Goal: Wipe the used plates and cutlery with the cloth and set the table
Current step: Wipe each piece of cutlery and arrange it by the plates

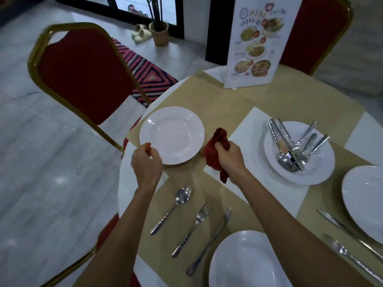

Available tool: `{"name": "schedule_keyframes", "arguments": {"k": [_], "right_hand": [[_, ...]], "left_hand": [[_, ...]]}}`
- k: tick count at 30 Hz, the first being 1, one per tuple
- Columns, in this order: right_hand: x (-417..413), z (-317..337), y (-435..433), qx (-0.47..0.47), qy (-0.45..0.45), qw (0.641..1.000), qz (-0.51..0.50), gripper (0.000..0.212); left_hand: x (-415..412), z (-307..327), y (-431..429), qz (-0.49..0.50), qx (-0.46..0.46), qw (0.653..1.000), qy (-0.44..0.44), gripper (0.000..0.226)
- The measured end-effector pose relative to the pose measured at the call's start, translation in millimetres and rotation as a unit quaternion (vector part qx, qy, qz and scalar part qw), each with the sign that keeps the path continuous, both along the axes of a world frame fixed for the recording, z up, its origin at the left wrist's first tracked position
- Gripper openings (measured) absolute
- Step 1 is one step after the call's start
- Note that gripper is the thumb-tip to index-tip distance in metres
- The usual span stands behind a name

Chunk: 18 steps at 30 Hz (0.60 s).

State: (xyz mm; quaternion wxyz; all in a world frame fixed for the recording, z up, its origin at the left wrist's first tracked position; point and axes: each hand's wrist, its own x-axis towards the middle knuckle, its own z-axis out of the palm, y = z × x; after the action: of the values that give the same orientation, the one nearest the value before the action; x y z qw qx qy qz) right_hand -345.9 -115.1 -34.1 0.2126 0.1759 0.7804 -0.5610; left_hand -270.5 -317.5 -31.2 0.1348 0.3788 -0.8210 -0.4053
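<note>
A white plate (172, 134) lies on a tan placemat at the table's left edge. My left hand (146, 160) pinches its near rim. My right hand (229, 156) grips a crumpled red cloth (216, 150) just right of that plate, touching the table. Another white plate (315, 168) to the right holds a pile of cutlery (294, 146). A spoon (176, 206), fork (193, 227) and knife (210, 240) lie in a row left of a near plate (246, 259).
A round table (267, 104) bears a standing menu card (259, 42) at the back. A fourth plate (364, 199) sits at the right edge with a knife (348, 233) and fork (350, 259) beside it. Red chairs (83, 75) stand left and behind.
</note>
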Motion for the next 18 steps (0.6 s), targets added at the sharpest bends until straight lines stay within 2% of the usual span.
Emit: {"name": "schedule_keyframes", "arguments": {"k": [5,10,12,15,18], "right_hand": [[19,15,34,-0.04,0.004,0.998,-0.04,0.029],[39,22,87,-0.049,0.026,0.992,-0.11,0.019],[48,23,114,-0.064,0.031,0.985,-0.155,0.014],[62,26,155,-0.117,0.034,0.964,-0.238,0.022],[80,24,194,-0.157,0.029,0.939,-0.304,0.021]], "left_hand": [[-16,20,76,-0.153,-0.008,0.988,0.028,0.028],[-26,24,148,-0.277,-0.013,0.96,0.026,0.027],[-31,21,173,-0.331,-0.017,0.943,0.03,0.026],[-46,15,211,-0.413,-0.051,0.909,0.017,0.025],[-77,5,249,-0.512,-0.107,0.852,-0.009,0.03]]}}
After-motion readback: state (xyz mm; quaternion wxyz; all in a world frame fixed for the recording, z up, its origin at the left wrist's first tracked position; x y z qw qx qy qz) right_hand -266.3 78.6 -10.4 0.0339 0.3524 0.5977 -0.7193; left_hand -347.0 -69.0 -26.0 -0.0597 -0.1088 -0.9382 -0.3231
